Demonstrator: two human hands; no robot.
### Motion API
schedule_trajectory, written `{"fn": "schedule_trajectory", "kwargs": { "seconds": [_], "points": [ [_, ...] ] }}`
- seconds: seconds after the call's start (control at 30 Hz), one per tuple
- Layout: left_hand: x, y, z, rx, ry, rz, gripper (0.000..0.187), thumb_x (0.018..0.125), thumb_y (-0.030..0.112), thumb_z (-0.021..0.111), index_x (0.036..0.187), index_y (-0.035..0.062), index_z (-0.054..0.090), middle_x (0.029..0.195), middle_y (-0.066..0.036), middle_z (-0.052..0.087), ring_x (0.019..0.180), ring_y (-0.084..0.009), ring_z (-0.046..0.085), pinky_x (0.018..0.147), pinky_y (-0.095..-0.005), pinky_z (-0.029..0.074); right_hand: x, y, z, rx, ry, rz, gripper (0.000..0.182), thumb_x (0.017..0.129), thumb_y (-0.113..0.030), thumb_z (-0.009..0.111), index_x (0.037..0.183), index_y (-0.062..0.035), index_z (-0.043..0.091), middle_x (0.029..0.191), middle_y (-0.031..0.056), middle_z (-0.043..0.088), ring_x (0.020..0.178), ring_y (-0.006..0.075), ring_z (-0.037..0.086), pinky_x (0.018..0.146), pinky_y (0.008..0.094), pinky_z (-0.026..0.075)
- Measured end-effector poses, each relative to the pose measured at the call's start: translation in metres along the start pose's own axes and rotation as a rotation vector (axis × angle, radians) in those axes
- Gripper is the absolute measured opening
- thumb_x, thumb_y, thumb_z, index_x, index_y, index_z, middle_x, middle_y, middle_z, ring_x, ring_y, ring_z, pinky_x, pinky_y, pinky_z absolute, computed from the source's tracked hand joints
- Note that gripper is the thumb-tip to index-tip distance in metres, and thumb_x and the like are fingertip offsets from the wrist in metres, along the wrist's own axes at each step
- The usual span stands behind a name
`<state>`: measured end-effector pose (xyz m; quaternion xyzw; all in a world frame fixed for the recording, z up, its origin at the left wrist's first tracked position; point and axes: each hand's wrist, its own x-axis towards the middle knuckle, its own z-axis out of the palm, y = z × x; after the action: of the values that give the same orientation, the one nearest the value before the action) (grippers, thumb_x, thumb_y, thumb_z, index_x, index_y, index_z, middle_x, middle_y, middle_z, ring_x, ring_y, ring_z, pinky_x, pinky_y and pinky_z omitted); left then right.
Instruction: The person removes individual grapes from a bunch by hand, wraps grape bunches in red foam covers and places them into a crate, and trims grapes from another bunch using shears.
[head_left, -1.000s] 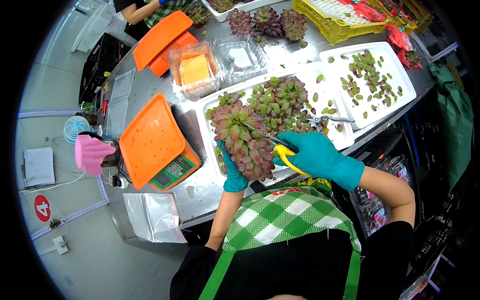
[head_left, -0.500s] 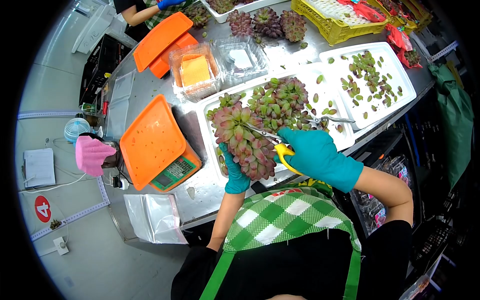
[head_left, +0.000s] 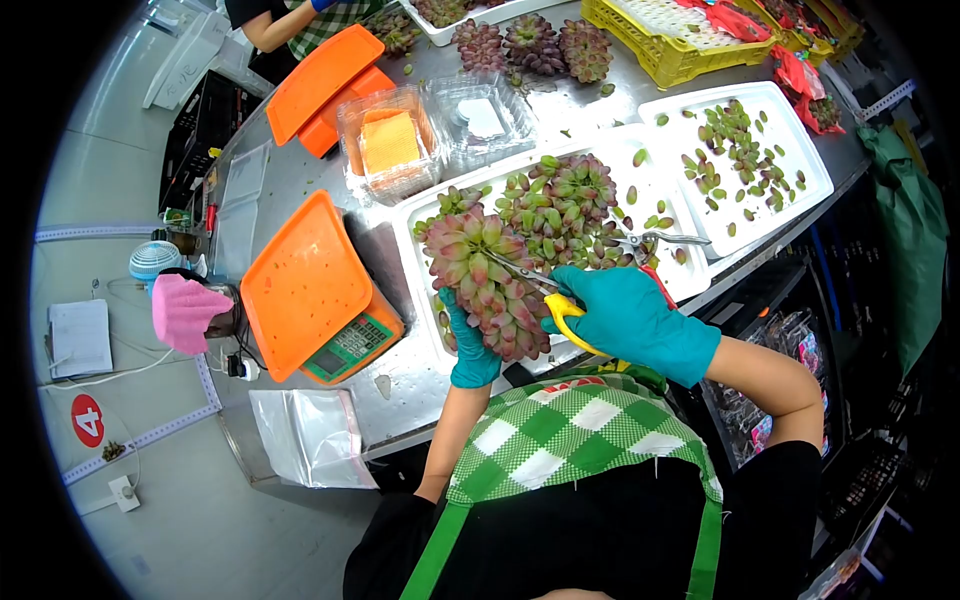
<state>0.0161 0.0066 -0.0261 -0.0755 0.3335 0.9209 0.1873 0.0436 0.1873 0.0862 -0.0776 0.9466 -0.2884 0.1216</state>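
My left hand (head_left: 472, 348), in a teal glove, is wrapped around the lower left side of a large green and pink succulent (head_left: 490, 275). Scissors with yellow handles (head_left: 566, 306) are in my gloved right hand (head_left: 632, 318). Their metal blades reach in among the succulent's leaves from the right. Both hands are at the near edge of a white foam tray (head_left: 690, 222), which holds more succulents (head_left: 570, 195) and loose leaves. A metal cutting tool (head_left: 672, 239) lies on the tray just beyond my right hand; a red handle shows beside the glove.
An orange scale (head_left: 305, 285) stands at left, with a clear plastic bag (head_left: 310, 435) below it. Clear boxes (head_left: 395, 145) sit behind the tray. A second white tray (head_left: 790, 110) holds loose leaves. At the back are a yellow crate (head_left: 660, 60) and a co-worker's arm (head_left: 275, 30).
My right hand and the scissors have shifted slightly down and left, and the red handle has come into view. The succulent and my left hand stay almost still. The co-worker's blue-gloved hand has moved up.
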Motion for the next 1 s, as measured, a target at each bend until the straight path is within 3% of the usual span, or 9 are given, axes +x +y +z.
{"fn": "schedule_trajectory", "kwargs": {
  "seconds": [0.07, 0.27, 0.37, 0.4, 0.5, 0.53, 0.7, 0.87, 1.0],
  "points": [
    [0.0, 0.0, 0.0, 0.011, -0.002, -0.005, 0.067, 0.082, 0.059, 0.033, 0.129, 0.0113, 0.028, 0.126, -0.009, 0.039, 0.112, -0.0246, 0.043, 0.094, -0.0385, 0.036, 0.0, 0.006, 0.007, 0.029, 0.059, -0.054, 0.037, 0.07, -0.029, 0.061, 0.098, -0.0057, 0.055, 0.061, 0.011, 0.057, 0.052, 0.027, 0.056, 0.045, 0.0376, 0.042],
    [-0.002, 0.0, -0.001, 0.036, 0.047, -0.008, 0.068, 0.082, 0.059, 0.03, 0.129, 0.0109, 0.029, 0.127, -0.01, 0.037, 0.112, -0.0259, 0.043, 0.094, -0.0404, 0.036, 0.002, 0.014, 0.013, -0.058, 0.155, -0.114, 0.035, 0.07, -0.028, 0.062, 0.099, -0.0103, 0.056, 0.061, 0.01, 0.057, 0.051, 0.0266, 0.056, 0.044, 0.0368, 0.041],
    [0.006, 0.004, -0.004, -0.009, -0.119, -0.044, 0.065, 0.083, 0.057, 0.029, 0.129, 0.0102, 0.028, 0.127, -0.011, 0.037, 0.112, -0.0271, 0.043, 0.093, -0.0418, 0.036, 0.001, 0.007, -0.002, 0.043, 0.265, -0.037, 0.035, 0.07, -0.027, 0.063, 0.1, -0.0117, 0.055, 0.061, 0.0097, 0.057, 0.051, 0.0263, 0.055, 0.044, 0.0373, 0.041],
    [0.007, 0.005, -0.005, -0.163, -0.175, -0.073, 0.063, 0.084, 0.054, 0.029, 0.128, 0.0095, 0.028, 0.127, -0.011, 0.037, 0.111, -0.0286, 0.043, 0.093, -0.043, 0.036, -0.001, 0.01, -0.001, 0.09, 0.332, -0.065, 0.036, 0.069, -0.026, 0.063, 0.102, -0.0117, 0.055, 0.063, 0.0095, 0.057, 0.053, 0.0258, 0.056, 0.046, 0.0371, 0.041],
    [0.012, 0.011, -0.002, -0.198, -0.217, -0.118, 0.062, 0.085, 0.053, 0.03, 0.128, 0.0093, 0.028, 0.127, -0.011, 0.037, 0.111, -0.0289, 0.042, 0.093, -0.0431, 0.036, -0.004, 0.017, -0.001, 0.12, 0.185, -0.092, 0.038, 0.069, -0.025, 0.063, 0.104, -0.0117, 0.054, 0.068, 0.0092, 0.058, 0.056, 0.0248, 0.056, 0.048, 0.0363, 0.042],
    [0.013, 0.014, 0.001, -0.113, -0.188, -0.093, 0.062, 0.085, 0.053, 0.03, 0.128, 0.0093, 0.028, 0.127, -0.011, 0.037, 0.111, -0.029, 0.042, 0.093, -0.0431, 0.036, -0.005, 0.016, 0.001, 0.095, 0.25, -0.112, 0.03, 0.073, -0.023, 0.065, 0.1, -0.013, 0.057, 0.067, 0.0068, 0.06, 0.051, 0.0224, 0.056, 0.046, 0.0301, 0.043],
    [0.018, 0.018, 0.013, 0.275, -0.065, 0.065, 0.06, 0.085, 0.051, 0.031, 0.128, 0.009, 0.029, 0.127, -0.012, 0.037, 0.112, -0.0295, 0.042, 0.093, -0.0431, 0.036, -0.006, 0.016, 0.004, -0.013, 0.287, -0.181, 0.032, 0.072, -0.025, 0.065, 0.101, -0.0141, 0.057, 0.07, 0.007, 0.059, 0.056, 0.0218, 0.057, 0.047, 0.0306, 0.043],
    [0.011, 0.03, -0.001, -0.077, -0.149, -0.221, 0.059, 0.085, 0.049, 0.035, 0.128, 0.0089, 0.03, 0.125, -0.012, 0.039, 0.11, -0.0276, 0.044, 0.092, -0.0418, 0.039, -0.005, 0.02, 0.004, -0.058, 0.152, -0.11, 0.032, 0.072, -0.029, 0.063, 0.101, -0.0153, 0.059, 0.065, 0.0074, 0.058, 0.053, 0.0225, 0.056, 0.045, 0.0322, 0.042],
    [0.003, 0.037, 0.006, -0.031, -0.092, -0.295, 0.061, 0.084, 0.052, 0.037, 0.128, 0.0097, 0.03, 0.125, -0.013, 0.04, 0.11, -0.028, 0.045, 0.091, -0.0425, 0.039, -0.004, 0.025, 0.005, -0.062, 0.196, -0.125, 0.031, 0.072, -0.031, 0.063, 0.099, -0.0156, 0.06, 0.061, 0.0076, 0.057, 0.05, 0.0233, 0.054, 0.044, 0.0331, 0.041]
  ]
}}
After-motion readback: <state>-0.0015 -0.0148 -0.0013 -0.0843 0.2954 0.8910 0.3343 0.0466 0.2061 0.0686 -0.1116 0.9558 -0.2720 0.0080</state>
